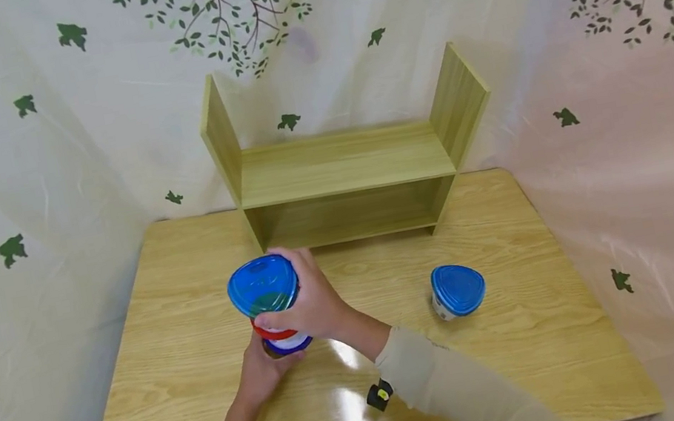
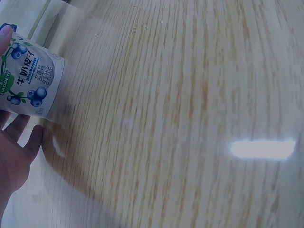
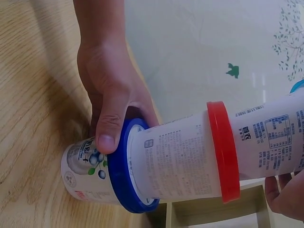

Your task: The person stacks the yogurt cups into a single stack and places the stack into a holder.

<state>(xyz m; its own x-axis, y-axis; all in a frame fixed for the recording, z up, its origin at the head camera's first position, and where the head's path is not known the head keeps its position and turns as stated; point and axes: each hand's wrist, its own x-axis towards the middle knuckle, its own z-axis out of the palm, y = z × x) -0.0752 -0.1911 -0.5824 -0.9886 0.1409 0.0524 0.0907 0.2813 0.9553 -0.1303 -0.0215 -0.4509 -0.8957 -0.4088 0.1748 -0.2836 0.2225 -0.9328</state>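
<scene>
Three paper tubs stand in a stack. The lowest, printed with blueberries (image 2: 35, 76), has a dark blue lid (image 3: 126, 166) and sits on the table. On it rests a white tub (image 3: 175, 161) with a red lid (image 3: 223, 152). A tub with a bright blue lid (image 1: 263, 283) tops the stack. My left hand (image 1: 264, 374) grips the lowest tub, its thumb on the dark blue lid. My right hand (image 1: 319, 300) is wrapped around the top tub, its thumb close to the red lid.
Another blue-lidded tub (image 1: 459, 289) stands apart on the right of the wooden table (image 1: 185, 267). A two-level wooden shelf (image 1: 342, 163) with raised sides is at the back, just beyond the stack. A leaf-patterned cloth (image 1: 67, 175) hangs around the table.
</scene>
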